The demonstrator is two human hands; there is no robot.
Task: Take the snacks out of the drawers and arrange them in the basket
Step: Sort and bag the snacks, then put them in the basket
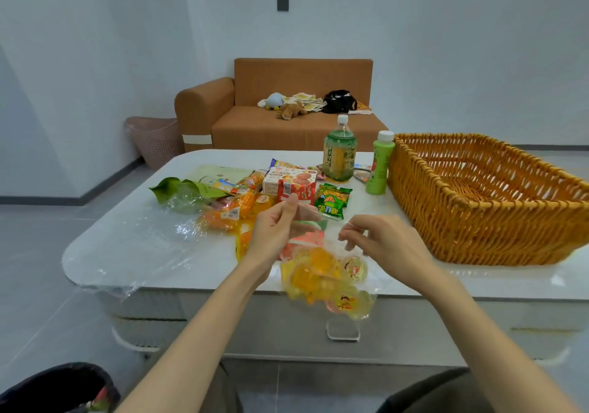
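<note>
Head view: left hand (276, 226) and right hand (381, 238) pinch a crinkly clear bag (314, 221) of blurred round jelly cups (345, 301); the woven wicker basket (478, 221) is cut off rightward.

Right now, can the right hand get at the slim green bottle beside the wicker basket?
Probably yes: the tabletop between the right hand and the slim green bottle looks bare, but the hand pinches the clear bag of jelly cups, so it must let go first.

Bare left hand (274, 232), bare right hand (384, 240), forearms (204, 313) uncovered, drab khaki garment (229, 392) below
</note>
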